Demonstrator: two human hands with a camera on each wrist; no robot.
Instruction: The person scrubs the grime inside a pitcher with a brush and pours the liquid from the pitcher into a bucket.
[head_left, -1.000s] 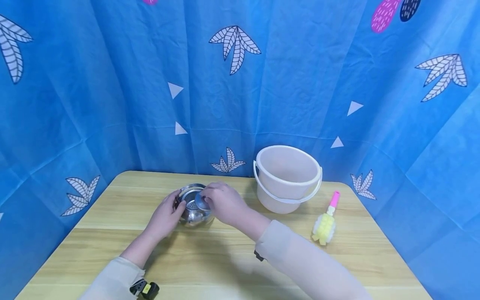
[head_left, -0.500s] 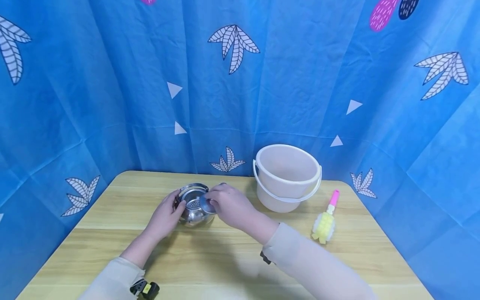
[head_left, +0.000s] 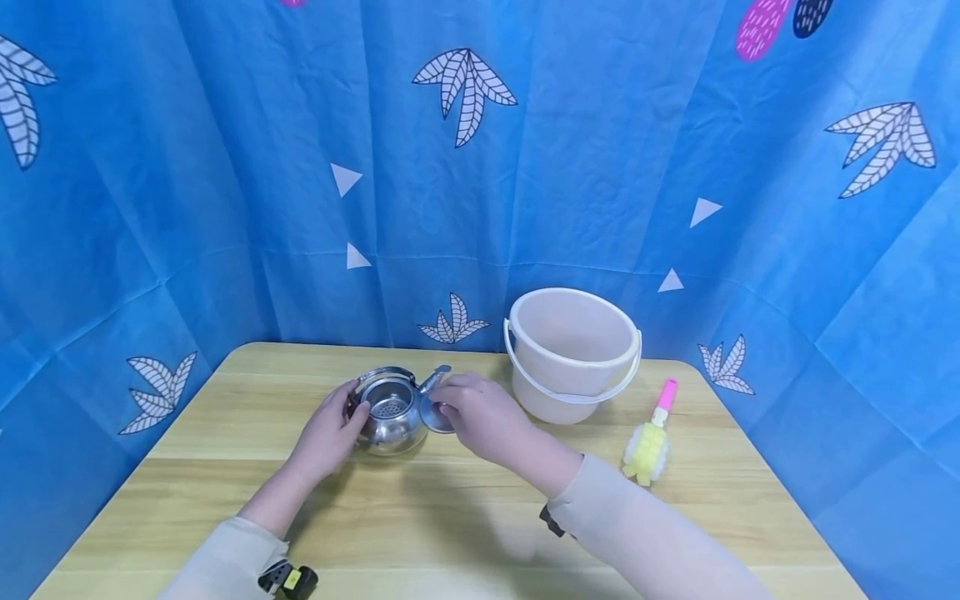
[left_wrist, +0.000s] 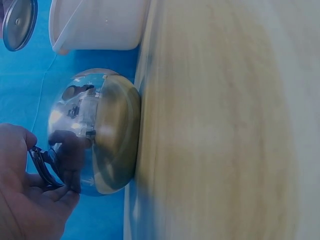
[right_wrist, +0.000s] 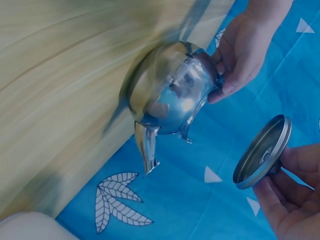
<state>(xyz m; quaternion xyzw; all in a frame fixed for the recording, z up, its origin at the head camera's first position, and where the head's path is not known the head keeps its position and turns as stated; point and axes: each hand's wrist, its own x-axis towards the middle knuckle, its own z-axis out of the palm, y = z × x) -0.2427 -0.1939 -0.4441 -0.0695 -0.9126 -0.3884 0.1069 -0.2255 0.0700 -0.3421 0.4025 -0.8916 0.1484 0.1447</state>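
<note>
A shiny steel teapot (head_left: 395,436) stands on the table, its top uncovered and a perforated strainer (head_left: 390,408) showing inside. My left hand (head_left: 328,433) grips the teapot at its left side; in the left wrist view the fingers of that hand (left_wrist: 22,185) curl about the dark handle. Beside the spout (head_left: 432,380), my right hand (head_left: 486,419) holds the round metal lid (head_left: 437,417), apart from the pot. The right wrist view shows the lid (right_wrist: 262,154) with its hollow underside exposed, pinched by the knob between thumb and fingers.
A white bucket (head_left: 546,387) with its handle lowered stands at the back, right of the teapot. Farther right lies a sponge brush (head_left: 647,452) with a pink handle. Blue patterned cloth (head_left: 600,167) hangs behind the wooden table (head_left: 360,533).
My right hand has carried the lid rightward off the teapot's mouth, past the spout. The strainer and spout show more fully. The left hand and the pot have stayed put.
</note>
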